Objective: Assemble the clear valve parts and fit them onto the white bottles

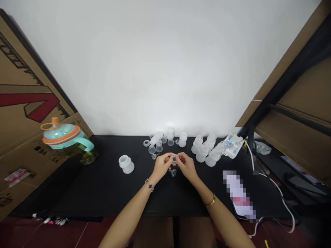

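Note:
Over the middle of the black table, my left hand (pixel 163 165) and my right hand (pixel 186 165) meet with closed fingers around a small clear ring-like part (pixel 174 158). Just below them a clear funnel-shaped piece (pixel 172 172) lies on the table. An open-topped white bottle (pixel 126 164) stands to the left of my hands. Behind my hands are several clear caps and rings (pixel 152 148) and a white bottle without a cap (pixel 182 139). Several white bottles with clear tops (pixel 202 152) stand together to the right.
A large teal and orange jug (pixel 63 137) is at the left by cardboard boxes (pixel 23 144). A phone (pixel 239 194), a white power strip (pixel 233 145) and cables (pixel 278 189) lie on the right. A wall (pixel 165 69) rises behind the table (pixel 103 193).

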Motion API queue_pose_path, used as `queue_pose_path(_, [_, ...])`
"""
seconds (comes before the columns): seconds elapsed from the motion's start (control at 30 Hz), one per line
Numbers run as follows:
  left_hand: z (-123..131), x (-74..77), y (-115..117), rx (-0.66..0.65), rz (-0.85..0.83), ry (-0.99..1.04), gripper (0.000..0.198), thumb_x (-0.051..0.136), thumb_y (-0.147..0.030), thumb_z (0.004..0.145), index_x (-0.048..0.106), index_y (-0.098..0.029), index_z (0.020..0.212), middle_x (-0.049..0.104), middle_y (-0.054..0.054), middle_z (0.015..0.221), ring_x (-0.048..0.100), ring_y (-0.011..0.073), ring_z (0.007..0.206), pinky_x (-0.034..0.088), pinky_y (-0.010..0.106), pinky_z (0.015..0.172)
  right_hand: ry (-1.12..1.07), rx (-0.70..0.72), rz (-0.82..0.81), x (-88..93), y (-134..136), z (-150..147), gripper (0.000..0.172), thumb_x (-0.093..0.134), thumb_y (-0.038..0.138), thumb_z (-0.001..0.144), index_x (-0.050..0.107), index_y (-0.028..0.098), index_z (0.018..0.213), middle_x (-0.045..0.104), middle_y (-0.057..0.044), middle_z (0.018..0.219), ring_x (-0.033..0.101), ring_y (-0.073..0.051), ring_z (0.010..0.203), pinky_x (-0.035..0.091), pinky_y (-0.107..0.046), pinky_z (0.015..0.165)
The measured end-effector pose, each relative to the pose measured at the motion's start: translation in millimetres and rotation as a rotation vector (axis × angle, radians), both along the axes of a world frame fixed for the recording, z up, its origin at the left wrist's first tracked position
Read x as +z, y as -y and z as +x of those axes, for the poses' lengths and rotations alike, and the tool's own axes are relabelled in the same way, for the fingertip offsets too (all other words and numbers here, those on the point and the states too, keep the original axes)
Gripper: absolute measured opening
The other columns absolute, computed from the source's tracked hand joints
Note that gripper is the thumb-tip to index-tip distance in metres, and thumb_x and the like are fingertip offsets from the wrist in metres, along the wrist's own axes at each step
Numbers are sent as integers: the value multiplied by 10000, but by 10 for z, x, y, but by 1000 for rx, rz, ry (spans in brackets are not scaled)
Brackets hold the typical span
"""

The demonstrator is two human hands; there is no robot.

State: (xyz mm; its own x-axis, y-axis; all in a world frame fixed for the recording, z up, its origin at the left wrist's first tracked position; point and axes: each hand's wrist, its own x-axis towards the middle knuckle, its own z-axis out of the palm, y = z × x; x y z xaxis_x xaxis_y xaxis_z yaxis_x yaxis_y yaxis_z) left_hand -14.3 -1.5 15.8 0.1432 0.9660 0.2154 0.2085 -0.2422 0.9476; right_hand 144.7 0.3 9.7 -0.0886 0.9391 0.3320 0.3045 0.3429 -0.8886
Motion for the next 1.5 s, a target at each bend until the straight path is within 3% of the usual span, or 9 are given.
queue_pose_path(1.5, [13,1,4,23,-7,11,390,578,-474,917,731,-130,1019,703,35,634,580,119,460,467,205,464,4,-4,-5,-36,-14,4,244,576,438,903,612,211,820,618,12,647,571,-151,571,439,-241,523])
